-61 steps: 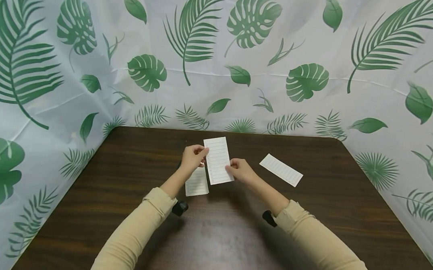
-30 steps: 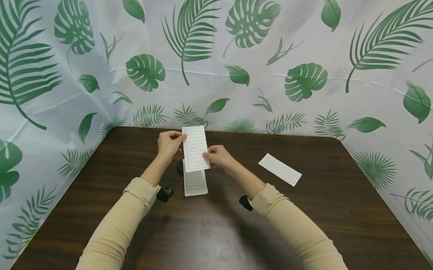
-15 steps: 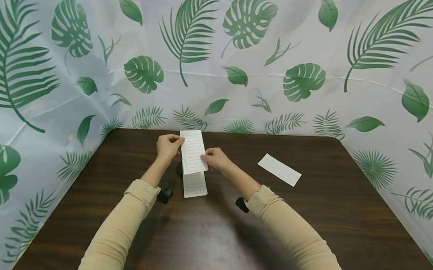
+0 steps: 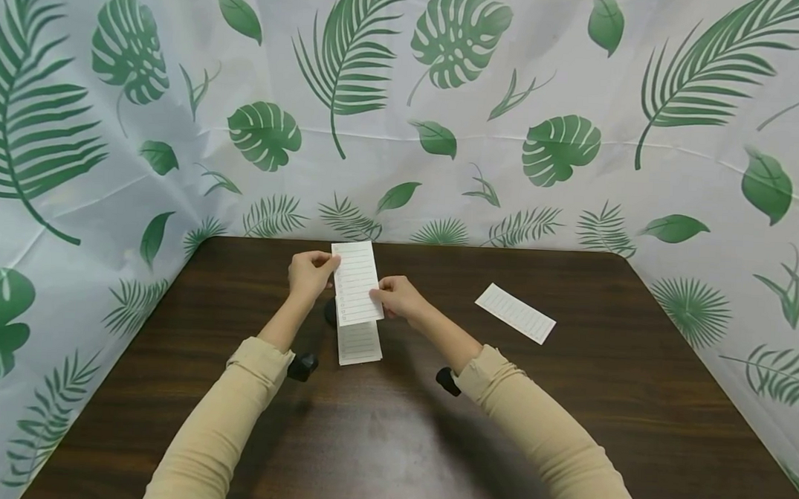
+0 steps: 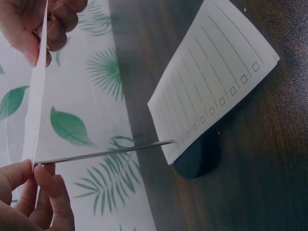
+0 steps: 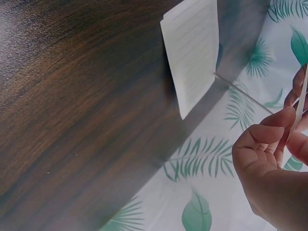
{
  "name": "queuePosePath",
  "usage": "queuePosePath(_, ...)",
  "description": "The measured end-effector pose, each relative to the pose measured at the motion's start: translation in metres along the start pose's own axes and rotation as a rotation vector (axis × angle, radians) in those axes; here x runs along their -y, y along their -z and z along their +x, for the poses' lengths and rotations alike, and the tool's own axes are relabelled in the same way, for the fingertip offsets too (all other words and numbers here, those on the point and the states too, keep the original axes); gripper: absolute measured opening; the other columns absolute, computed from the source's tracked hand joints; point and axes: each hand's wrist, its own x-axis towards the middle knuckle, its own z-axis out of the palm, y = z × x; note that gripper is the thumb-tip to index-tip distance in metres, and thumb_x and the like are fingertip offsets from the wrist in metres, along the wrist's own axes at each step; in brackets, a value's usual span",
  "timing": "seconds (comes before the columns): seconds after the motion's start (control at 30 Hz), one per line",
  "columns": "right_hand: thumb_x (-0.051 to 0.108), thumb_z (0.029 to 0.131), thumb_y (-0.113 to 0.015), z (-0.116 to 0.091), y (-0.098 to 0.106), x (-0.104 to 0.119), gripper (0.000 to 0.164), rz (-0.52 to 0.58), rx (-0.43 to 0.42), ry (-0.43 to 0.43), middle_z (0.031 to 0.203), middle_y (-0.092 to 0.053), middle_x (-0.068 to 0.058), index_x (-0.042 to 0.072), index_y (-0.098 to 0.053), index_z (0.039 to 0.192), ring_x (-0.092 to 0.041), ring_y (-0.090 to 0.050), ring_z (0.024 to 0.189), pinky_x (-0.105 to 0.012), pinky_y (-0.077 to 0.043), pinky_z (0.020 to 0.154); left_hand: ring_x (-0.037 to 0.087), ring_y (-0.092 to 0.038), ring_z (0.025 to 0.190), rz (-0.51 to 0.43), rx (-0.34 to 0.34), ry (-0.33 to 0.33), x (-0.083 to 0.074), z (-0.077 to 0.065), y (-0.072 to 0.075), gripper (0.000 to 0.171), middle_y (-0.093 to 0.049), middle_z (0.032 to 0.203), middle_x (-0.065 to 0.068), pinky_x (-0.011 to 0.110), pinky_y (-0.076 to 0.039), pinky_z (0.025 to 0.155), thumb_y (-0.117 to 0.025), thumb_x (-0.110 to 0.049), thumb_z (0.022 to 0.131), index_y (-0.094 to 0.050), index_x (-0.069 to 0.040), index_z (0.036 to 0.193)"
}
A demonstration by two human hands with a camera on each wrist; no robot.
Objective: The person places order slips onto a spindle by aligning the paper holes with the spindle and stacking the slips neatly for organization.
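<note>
A white ruled checklist slip (image 4: 356, 281) is stretched between both hands above a small stack of similar slips (image 4: 360, 343). My left hand (image 4: 309, 275) pinches its upper left edge, and my right hand (image 4: 400, 297) pinches the lower right edge. The stack sits on a paper spike with a round black base (image 5: 196, 159). In the left wrist view its thin metal rod (image 5: 103, 153) rises out of the stack, and the tip meets the held slip right by the left fingertips (image 5: 21, 169). Seen edge-on there, the slip hides whether the rod pierces it.
Another ruled slip (image 4: 516, 313) lies at an angle on the dark wooden table (image 4: 633, 408), right of the hands. Behind the table hangs a white leaf-print cloth (image 4: 470, 171). Dark wrist devices (image 4: 303, 366) sit at both wrists.
Both hands have carried the slip left from beside the stack to above the spike. Over the last second the slip has come down slightly; since half a second ago it has hardly moved.
</note>
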Motion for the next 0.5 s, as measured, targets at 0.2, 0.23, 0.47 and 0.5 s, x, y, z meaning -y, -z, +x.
queuePosePath(0.2,0.01,0.096,-0.051,-0.0002,-0.0001,-0.001,0.017,0.006,0.007,0.01,0.056,-0.043,-0.001,-0.005,-0.058,0.092,-0.01,-0.035,0.047,-0.018,-0.031,0.044,0.03,-0.065,0.064,-0.028,0.008,-0.007,0.0014,0.001,-0.0022,0.025,-0.066,0.096,0.017,0.012,-0.048,0.044,-0.062,-0.018,0.09,-0.069,0.003,0.103)
queuePosePath(0.23,0.01,0.096,-0.051,0.0,-0.0001,-0.0011,0.017,0.006,0.008,0.014,0.056,-0.043,-0.001,-0.005,-0.058,0.092,-0.01,-0.035,0.046,-0.019,-0.031,0.044,0.028,-0.065,0.063,-0.034,0.01,-0.005,0.002,0.0014,-0.0025,0.025,-0.066,0.096,0.017,0.012,-0.048,0.044,-0.062,-0.017,0.09,-0.069,0.003,0.103)
queuePosePath(0.47,0.011,0.096,-0.05,0.0026,-0.0012,-0.0034,0.018,-0.006,0.023,0.026,0.055,-0.043,0.0,-0.004,-0.057,0.091,-0.009,-0.036,0.046,-0.019,-0.032,0.045,0.014,-0.059,0.058,-0.066,0.017,0.011,0.0055,0.0043,-0.002,0.026,-0.064,0.091,0.012,0.024,-0.058,0.054,-0.063,-0.017,0.09,-0.069,0.004,0.104)
queuePosePath(0.5,0.011,0.096,-0.05,0.0028,-0.0014,-0.0037,0.018,-0.006,0.026,0.025,0.055,-0.043,0.0,-0.004,-0.057,0.09,-0.009,-0.036,0.046,-0.019,-0.032,0.046,0.011,-0.058,0.058,-0.084,0.025,0.021,0.0055,0.0044,-0.0016,0.026,-0.064,0.088,0.01,0.026,-0.059,0.057,-0.063,-0.017,0.09,-0.069,0.004,0.104)
